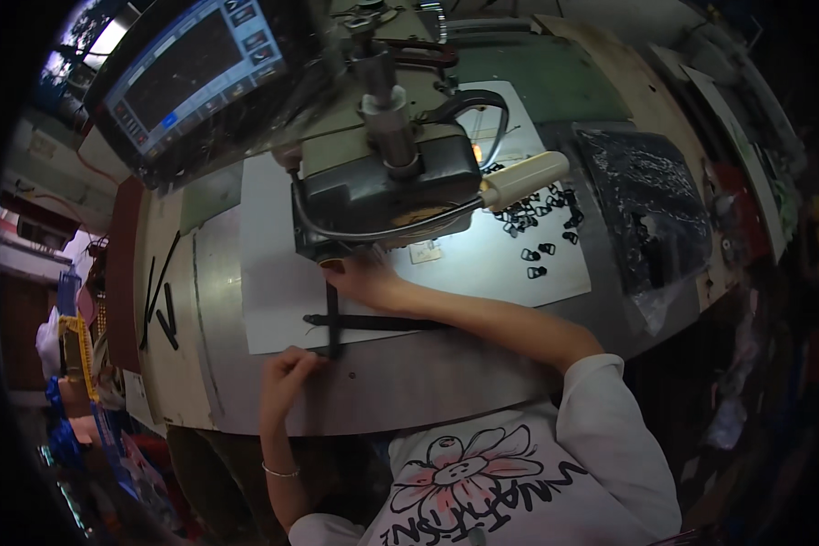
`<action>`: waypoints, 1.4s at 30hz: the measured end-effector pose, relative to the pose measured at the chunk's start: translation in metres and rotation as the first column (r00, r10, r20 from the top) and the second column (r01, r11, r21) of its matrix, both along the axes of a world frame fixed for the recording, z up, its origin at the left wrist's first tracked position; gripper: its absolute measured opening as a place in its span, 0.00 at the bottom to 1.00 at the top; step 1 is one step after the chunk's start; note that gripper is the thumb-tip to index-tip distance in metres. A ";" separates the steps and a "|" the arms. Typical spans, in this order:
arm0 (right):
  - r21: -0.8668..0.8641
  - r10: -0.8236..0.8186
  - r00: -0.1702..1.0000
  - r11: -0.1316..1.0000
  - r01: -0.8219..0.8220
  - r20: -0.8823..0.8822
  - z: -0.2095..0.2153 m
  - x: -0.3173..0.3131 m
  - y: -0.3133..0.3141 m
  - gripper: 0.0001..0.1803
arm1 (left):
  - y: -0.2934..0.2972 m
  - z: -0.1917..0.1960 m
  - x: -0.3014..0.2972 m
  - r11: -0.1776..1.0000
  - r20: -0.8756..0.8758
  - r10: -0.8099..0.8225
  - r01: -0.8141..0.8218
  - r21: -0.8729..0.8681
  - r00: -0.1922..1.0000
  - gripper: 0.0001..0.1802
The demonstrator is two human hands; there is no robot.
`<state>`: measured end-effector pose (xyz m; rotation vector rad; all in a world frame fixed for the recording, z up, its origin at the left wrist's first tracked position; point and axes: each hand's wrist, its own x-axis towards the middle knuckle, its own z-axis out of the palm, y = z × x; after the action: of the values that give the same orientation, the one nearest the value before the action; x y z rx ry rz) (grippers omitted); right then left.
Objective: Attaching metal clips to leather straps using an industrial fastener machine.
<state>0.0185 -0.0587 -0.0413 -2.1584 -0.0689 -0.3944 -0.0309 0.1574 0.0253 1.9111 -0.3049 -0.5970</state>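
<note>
My left hand [287,371] is clenched on the near end of a black strap [332,318], at the front edge of the white sheet [273,282] on the tabletop [446,373]. My right hand [359,278] presses the strap's far end flat, fingers down, just under the head of the sewing machine [387,182]. A second black strap [382,322] crosses the first. Small black buckles [537,223] lie scattered right of the machine.

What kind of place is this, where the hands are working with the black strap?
Probably a sewing or strap-assembly workshop: an industrial sewing machine with a control screen, a pile of black plastic buckles, and black webbing strap laid across the worktable.
</note>
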 end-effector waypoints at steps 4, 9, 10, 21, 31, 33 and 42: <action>0.230 0.106 0.984 0.971 -0.071 -0.145 0.050 -0.071 -0.052 0.07 | 0.030 -0.009 0.022 0.966 0.247 0.143 -0.190 0.177 0.958 0.09; 0.014 -0.089 0.996 0.996 0.089 0.030 0.047 -0.124 -0.099 0.04 | -0.041 -0.013 0.047 0.970 0.359 0.086 -0.161 0.183 0.929 0.09; -0.052 -0.112 0.993 0.992 0.114 0.037 0.044 -0.129 -0.105 0.04 | -0.058 -0.007 0.045 0.952 0.387 0.064 -0.173 0.253 0.920 0.10; -0.468 -0.244 0.970 0.859 0.207 -0.019 0.048 -0.161 -0.199 0.09 | -0.102 0.006 0.030 0.954 0.526 -0.010 -0.149 0.259 0.850 0.11; 0.056 -0.010 0.998 0.998 0.007 0.057 0.070 -0.143 -0.162 0.08 | -0.207 0.007 -0.011 0.963 0.114 -0.257 0.265 -0.055 0.960 0.10; 0.074 0.000 0.999 0.997 -0.003 0.043 0.069 -0.142 -0.156 0.08 | -0.207 -0.004 -0.009 0.956 0.025 -0.221 0.222 -0.190 0.975 0.09; 0.759 0.177 0.966 0.651 0.028 -0.188 0.050 -0.134 -0.145 0.08 | -0.195 -0.005 -0.003 0.898 -0.165 -0.235 0.149 -0.413 0.958 0.07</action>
<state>-0.1157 -0.2041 0.0083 -1.3312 0.1327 -0.0616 -0.0339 -0.0374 0.0207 1.4206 -0.4462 -0.7990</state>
